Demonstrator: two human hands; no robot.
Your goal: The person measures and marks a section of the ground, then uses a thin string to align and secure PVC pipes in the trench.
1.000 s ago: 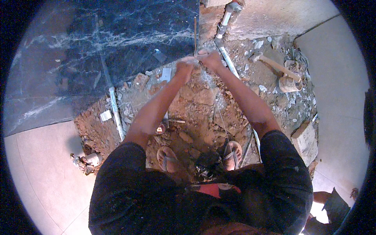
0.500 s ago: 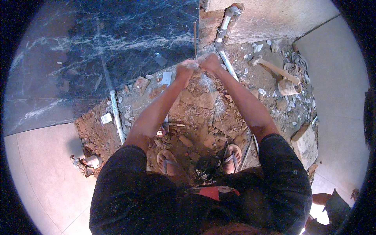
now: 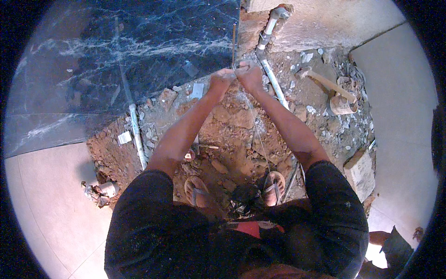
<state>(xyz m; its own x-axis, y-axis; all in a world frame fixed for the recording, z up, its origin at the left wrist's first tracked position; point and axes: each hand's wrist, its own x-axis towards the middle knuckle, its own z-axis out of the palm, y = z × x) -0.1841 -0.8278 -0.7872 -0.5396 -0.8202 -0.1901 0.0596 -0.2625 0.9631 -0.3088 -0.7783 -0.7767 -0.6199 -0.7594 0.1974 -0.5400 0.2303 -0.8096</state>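
Note:
Both of my arms stretch forward to the foot of a thin upright rod [image 3: 233, 44], reddish-brown, in front of the dark marbled slab. My left hand [image 3: 222, 81] is closed with its fingertips pinched by the rod's lower end. Close beside it, my right hand [image 3: 249, 76] is closed too, its fingers curled at the same spot. A thin pale string [image 3: 261, 144] runs from between the hands back over the dirt toward my right foot. The fingertips meet around the string, and its exact wrap at the rod is too small to make out.
Broken earth and rubble [image 3: 237, 118] lie under my arms. White pipes [image 3: 274, 83] stick out at right and left [image 3: 135, 132]. A hammer [image 3: 327, 83] leans on a small tub [image 3: 343, 104]. The glossy dark slab [image 3: 153, 51] fills the far left; a concrete block [image 3: 361, 174] lies right.
My right hand has turned slightly, its fingers lifting nearer the rod. My left hand stays almost in place. The whole view has shifted a little.

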